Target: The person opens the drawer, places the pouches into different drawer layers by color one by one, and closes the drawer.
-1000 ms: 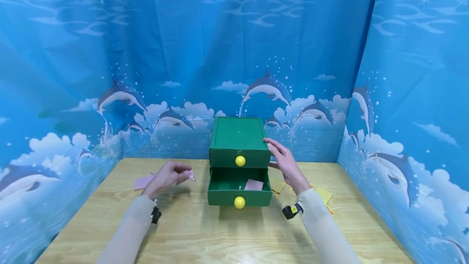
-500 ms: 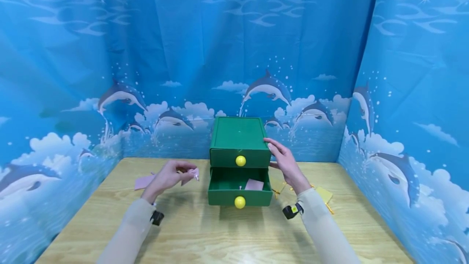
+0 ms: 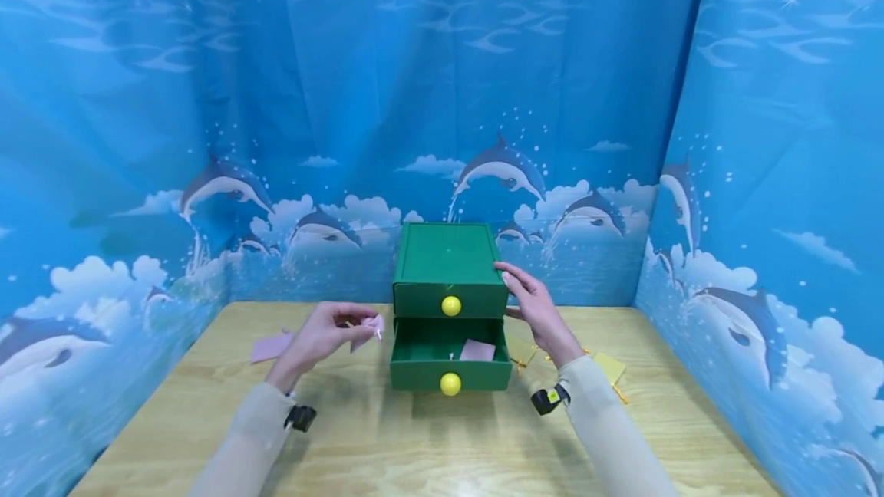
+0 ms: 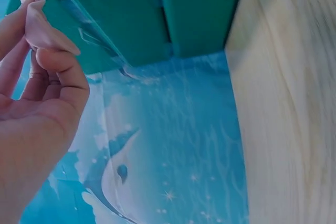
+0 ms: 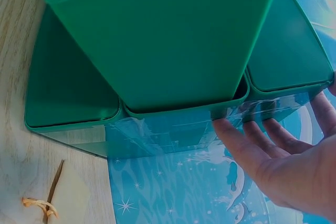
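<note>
My left hand (image 3: 324,337) pinches a small pink drawstring pouch (image 4: 46,31) between thumb and fingers, above the table and left of the green drawer cabinet (image 3: 450,253). The cabinet's middle drawer (image 3: 421,376) is pulled out; a pink pouch (image 3: 478,350) lies inside it at the right. My right hand (image 3: 540,314) rests against the cabinet's right side, its fingers (image 5: 239,137) extended and touching the wall near the top edge. In the right wrist view the drawer (image 5: 168,40) projects between two closed ones.
Another pink pouch (image 3: 271,347) lies on the table left of my left hand. Yellow pouches with orange cords lie to the right of the cabinet, one (image 3: 609,367) beyond my right wrist. A blue dolphin-print curtain (image 3: 331,98) surrounds the table (image 3: 387,451).
My left hand has moved a little to the right, bringing the pink pouch closer to the pulled-out drawer. The right hand stays against the cabinet.
</note>
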Demonstrator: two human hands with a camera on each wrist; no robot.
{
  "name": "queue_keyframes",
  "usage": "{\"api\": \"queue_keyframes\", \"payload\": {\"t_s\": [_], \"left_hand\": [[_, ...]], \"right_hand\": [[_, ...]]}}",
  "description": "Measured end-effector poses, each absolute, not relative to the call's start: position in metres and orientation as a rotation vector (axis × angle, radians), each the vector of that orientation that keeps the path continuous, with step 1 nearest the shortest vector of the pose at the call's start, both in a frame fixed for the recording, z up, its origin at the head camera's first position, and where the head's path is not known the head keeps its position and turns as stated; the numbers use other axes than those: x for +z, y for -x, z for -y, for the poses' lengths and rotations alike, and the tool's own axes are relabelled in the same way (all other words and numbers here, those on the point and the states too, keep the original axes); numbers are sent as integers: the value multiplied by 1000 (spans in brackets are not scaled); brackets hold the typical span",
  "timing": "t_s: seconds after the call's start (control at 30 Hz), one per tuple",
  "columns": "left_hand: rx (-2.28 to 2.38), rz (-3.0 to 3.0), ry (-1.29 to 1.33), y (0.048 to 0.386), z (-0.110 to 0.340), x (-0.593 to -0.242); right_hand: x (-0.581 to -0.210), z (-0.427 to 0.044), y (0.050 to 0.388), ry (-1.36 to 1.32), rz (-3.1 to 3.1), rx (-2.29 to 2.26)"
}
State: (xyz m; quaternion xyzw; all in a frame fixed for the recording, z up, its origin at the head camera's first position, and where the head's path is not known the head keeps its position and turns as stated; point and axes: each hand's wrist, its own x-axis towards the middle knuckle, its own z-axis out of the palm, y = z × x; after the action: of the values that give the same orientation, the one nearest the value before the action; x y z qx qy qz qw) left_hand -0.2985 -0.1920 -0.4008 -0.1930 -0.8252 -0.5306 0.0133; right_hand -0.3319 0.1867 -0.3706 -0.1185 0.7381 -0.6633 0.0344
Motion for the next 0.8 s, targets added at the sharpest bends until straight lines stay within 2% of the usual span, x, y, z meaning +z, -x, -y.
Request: {"api": "queue_keyframes", "payload": {"t_s": [0.8], "left_hand": [[-1619, 2502, 953, 282, 135, -386]], "right_hand": [[-371, -186, 331, 366, -2284, -2052]]}}
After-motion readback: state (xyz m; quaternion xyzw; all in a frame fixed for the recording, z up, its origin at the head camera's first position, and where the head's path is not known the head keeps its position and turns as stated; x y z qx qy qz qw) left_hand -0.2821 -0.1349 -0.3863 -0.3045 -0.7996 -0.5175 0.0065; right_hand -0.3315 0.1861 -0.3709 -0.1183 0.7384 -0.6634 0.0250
